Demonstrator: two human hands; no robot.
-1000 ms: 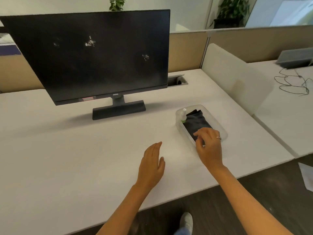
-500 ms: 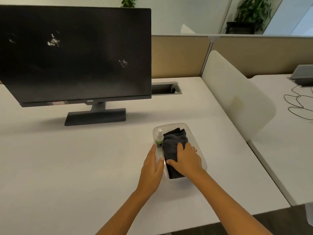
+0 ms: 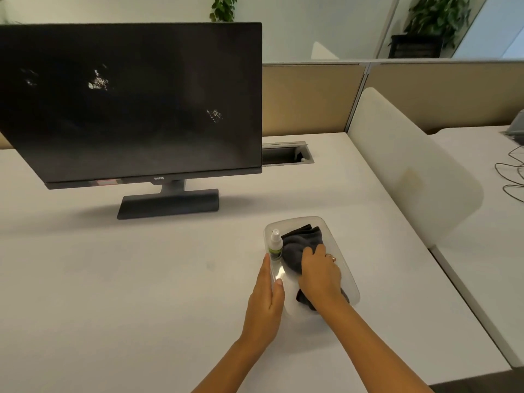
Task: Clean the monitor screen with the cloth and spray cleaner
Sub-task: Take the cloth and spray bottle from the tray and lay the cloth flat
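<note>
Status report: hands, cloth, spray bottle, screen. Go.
Right hand on the dark cloth in the clear tray. Left hand flat against the tray by the spray bottle. Monitor screen smudged, path clear.

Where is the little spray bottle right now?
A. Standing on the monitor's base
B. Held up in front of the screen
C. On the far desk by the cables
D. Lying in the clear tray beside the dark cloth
D: the spray bottle lies inside the clear tray, along its left wall, next to the dark cloth.
</note>
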